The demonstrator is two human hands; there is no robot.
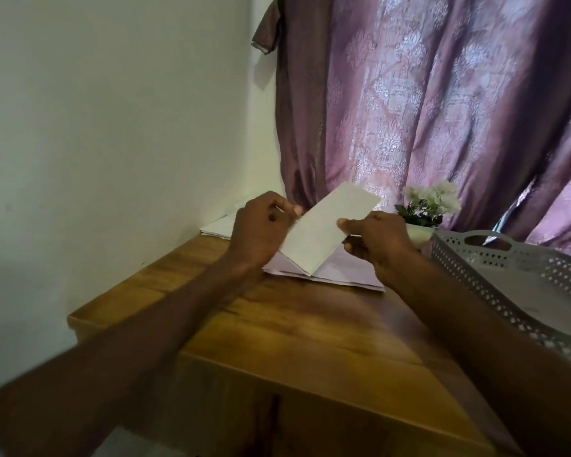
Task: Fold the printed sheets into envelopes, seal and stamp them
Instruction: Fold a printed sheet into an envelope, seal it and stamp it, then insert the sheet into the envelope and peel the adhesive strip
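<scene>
A white folded sheet [323, 230] is held tilted above the wooden table [277, 324], its lower corner touching a flat pile of white sheets [343, 272]. My left hand [261, 229] pinches its left edge with curled fingers. My right hand [376, 240] pinches its right edge between thumb and fingers. More white paper [218, 227] lies at the table's far left corner by the wall.
A pale perforated plastic tray [521, 278] stands at the right of the table. A small pot of white flowers [426, 209] sits behind my right hand. A purple patterned curtain [442, 110] hangs behind the table; a white wall [112, 127] borders the left.
</scene>
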